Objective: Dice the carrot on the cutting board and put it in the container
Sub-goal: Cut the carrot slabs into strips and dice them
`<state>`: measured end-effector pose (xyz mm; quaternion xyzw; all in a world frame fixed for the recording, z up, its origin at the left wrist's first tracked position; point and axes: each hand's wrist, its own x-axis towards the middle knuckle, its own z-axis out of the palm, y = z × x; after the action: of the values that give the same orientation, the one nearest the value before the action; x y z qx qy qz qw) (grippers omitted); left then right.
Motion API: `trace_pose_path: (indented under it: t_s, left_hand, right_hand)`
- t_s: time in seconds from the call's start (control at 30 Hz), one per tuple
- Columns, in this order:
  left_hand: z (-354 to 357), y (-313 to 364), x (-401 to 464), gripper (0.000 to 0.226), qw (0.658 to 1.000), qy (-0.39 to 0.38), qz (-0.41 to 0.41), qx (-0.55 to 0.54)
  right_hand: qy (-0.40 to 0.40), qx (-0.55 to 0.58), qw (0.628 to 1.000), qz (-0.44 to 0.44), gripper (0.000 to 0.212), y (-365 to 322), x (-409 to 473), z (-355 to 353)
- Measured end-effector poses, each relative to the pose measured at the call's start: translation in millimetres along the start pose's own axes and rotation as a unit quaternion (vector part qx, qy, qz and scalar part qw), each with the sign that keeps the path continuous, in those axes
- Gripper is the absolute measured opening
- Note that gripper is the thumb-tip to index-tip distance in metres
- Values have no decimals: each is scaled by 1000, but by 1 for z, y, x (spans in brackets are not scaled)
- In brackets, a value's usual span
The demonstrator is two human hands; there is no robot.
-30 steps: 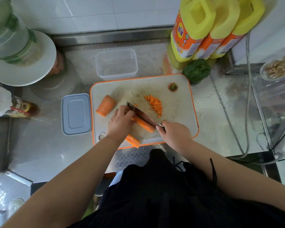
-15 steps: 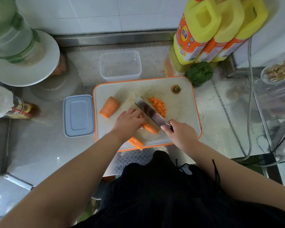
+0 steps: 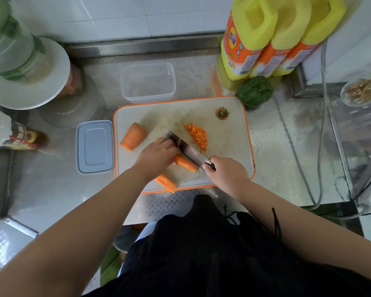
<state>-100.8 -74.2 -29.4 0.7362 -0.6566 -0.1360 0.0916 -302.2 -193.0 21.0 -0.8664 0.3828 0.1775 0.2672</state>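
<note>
Pinning carrot strip [image 3: 185, 162] under left hand [image 3: 156, 155] fingers | knife [image 3: 185, 150] alongside

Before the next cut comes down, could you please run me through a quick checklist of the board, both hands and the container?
1. Right hand grips the knife handle: ok.
2. Left hand holds the carrot piece steady on the cutting board: ok.
3. Left fingertips curled back from the blade: cannot tell; they sit right against it.
4. Diced pile lies clear of the cutting line: ok.
5. Container open beyond the board, its lid set aside: ok.
6. Spare carrot strip overhangs the board's near edge: not ok.
</note>
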Motion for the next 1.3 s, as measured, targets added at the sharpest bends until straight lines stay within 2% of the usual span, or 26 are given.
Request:
trace_pose_path:
  t_s: [0.1,0.23,0.4,0.73,0.9,1.17,1.3]
  left_hand:
    - [5,-1,-5,39,999,49,-20,5]
    - [14,14,-18,12,990,134,-7,31]
    - [20,26,-30,30,988,154,3,8]
    - [33,26,-26,23,980,188,-40,-46]
    - [33,29,-24,22,977,193,-60,-68]
    - [37,28,-24,10,971,213,-64,-93]
    - [42,27,-25,18,969,220,-67,-95]
  right_hand:
    - [-8,4,1000,12,41,-1,-2,2]
    - [-21,-1,1000,10,38,-4,-5,1]
    - [-38,-7,999,-9,32,-9,-9,1]
    - [-89,-18,996,4,21,-21,-7,1]
    - [-43,-12,999,-12,25,-28,-12,-3]
    - [-62,-62,996,-2,11,-40,-12,-4]
    - [-79,-67,995,6,13,-42,-9,-7]
